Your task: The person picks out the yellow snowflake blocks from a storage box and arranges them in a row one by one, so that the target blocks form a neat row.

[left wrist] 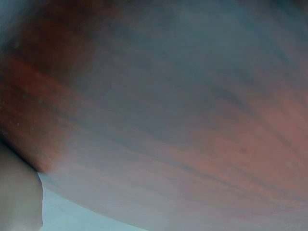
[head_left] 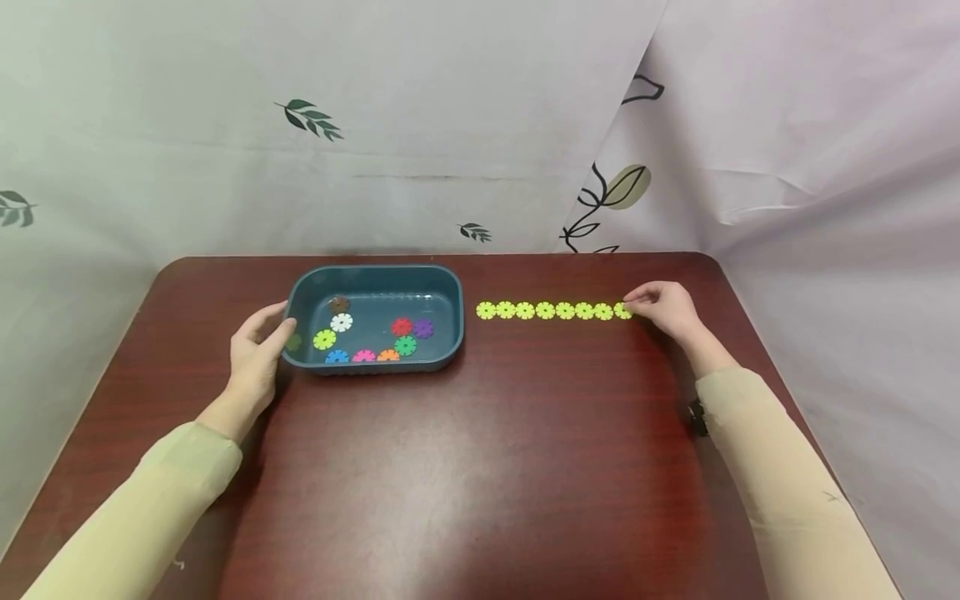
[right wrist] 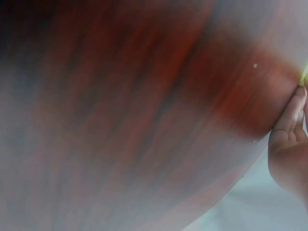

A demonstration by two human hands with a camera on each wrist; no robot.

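My left hand (head_left: pixel 257 350) grips the left side of a dark blue plastic basin (head_left: pixel 382 307), thumb over the rim. Inside lie several notched snowflake discs, among them a white disc (head_left: pixel 341 322), a yellow disc (head_left: pixel 325 339), a red disc (head_left: pixel 402 327) and a green disc (head_left: pixel 406 346). To the basin's right runs a straight row of yellow-green snowflake discs (head_left: pixel 545 311). At its right end, my right hand (head_left: pixel 670 309) pinches the last yellow-green disc (head_left: pixel 622 311) at the fingertips. The right wrist view catches only a yellow sliver of it; the left wrist view shows mostly tabletop.
Everything rests on a glossy reddish-brown table (head_left: pixel 480 450) with rounded far corners. Pale cloth (head_left: pixel 420 100) with leaf prints hangs behind the table and along both sides. A small black object (head_left: pixel 698 418) shows beside the right sleeve cuff.
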